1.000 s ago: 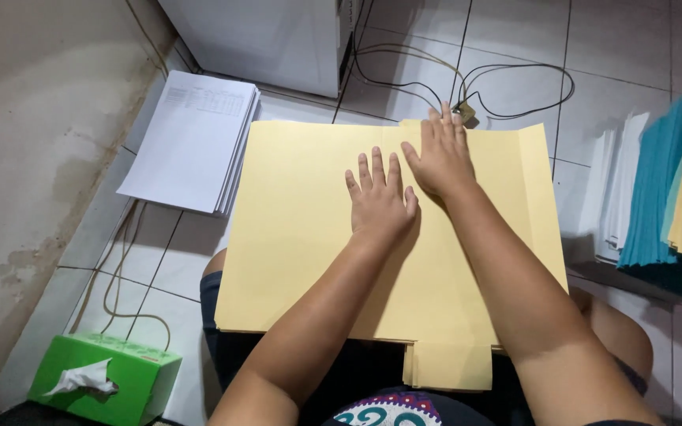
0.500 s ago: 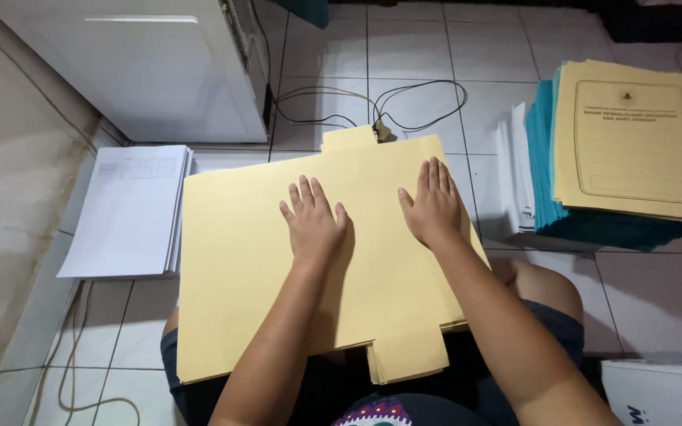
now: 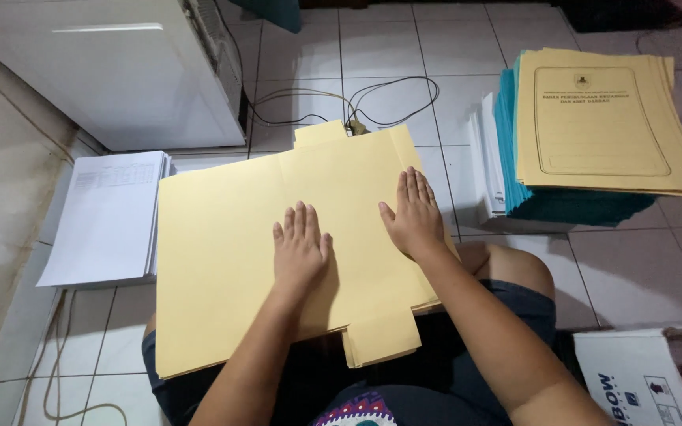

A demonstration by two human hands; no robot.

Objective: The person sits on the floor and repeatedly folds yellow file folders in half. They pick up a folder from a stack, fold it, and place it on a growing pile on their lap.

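Folder: I see a large pale-yellow folder point(image 3: 222, 260) lying opened flat across the person's lap, with a small tab at its far edge and a wider flap hanging at its near edge.
Left hand: my view has the left hand point(image 3: 300, 248) palm-down near the middle of the folder, fingers point(image 3: 303, 221) straight and only slightly spread, pressing on the card and pinching nothing.
Right hand: the right hand point(image 3: 414, 217) lies flat just beside the left, nearer the folder's right edge; its fingers are held close together, thumb out to the side, gripping nothing.
Gap between hands: a narrow strip of bare folder shows between them (they do not touch each other).
Paper stack, left: a stack of white printed sheets point(image 3: 104, 217) rests on the tiled floor point(image 3: 633, 268), with the folder's left edge overlapping its right side.
Folder pile, right: a pile of yellow folders point(image 3: 605, 122) sits on teal ones point(image 3: 507, 134), with white papers along its left side, well apart from the hands.
Cables: dark cables point(image 3: 388, 99) loop on the floor just beyond the folder's far tab.
White cabinet: a white cabinet point(image 3: 120, 71) stands at the far left.
Box: a white cardboard box point(image 3: 641, 383) corner shows at the near right.
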